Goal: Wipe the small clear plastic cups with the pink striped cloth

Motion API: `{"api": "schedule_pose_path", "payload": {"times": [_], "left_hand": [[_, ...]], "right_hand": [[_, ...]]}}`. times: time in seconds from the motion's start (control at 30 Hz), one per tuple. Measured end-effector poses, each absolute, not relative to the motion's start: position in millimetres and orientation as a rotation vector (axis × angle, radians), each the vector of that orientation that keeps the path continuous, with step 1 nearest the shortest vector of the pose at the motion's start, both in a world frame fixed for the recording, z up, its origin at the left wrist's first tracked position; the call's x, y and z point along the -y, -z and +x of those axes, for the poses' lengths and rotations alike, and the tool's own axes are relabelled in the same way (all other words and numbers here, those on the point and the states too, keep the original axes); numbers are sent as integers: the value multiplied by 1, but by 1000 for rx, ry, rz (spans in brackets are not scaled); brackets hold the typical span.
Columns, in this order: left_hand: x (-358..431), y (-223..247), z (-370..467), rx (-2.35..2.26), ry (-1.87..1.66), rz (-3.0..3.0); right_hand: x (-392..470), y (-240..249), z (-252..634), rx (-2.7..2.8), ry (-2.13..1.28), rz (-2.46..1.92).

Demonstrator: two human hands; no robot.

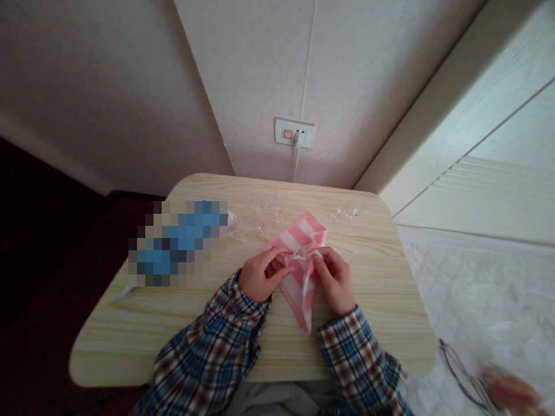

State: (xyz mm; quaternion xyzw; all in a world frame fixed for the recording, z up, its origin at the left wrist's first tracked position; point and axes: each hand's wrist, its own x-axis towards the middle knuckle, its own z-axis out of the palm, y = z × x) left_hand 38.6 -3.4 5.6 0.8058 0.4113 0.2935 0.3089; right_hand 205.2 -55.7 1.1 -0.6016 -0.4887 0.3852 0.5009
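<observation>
One striped cloth [291, 285] is bunching between left fingers [281, 276] and right fingers [321, 267], both gripping! A clear piece [298, 254] is seemingly mid-handling; two clear clusters [262, 227] are lying beyond, done or left, unclear.

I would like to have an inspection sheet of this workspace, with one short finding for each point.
Surface: pale wood-grain table with rounded corners.
Job's things: pink-and-white striped cloth, bunched between the hands; small clear pieces behind it, a few more farther right.
Clutter: blue item at the table's left, pixelated, identity unclear.
Hands: right hand pinches the cloth; left hand touches it, grip unclear.
Cables: white cable plugged into the wall socket, dropping behind the table.
Surroundings: patterned wall ahead; white quilted surface at right, bearing a blurred reddish item.
</observation>
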Motion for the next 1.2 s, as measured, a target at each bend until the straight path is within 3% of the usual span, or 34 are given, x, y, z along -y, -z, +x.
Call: {"api": "schedule_pose_path", "payload": {"times": [1.2], "left_hand": [[4, -4, 38, -1073, -774, 2105]], "right_hand": [[56, -3, 204, 1149, -927, -1456]]}}
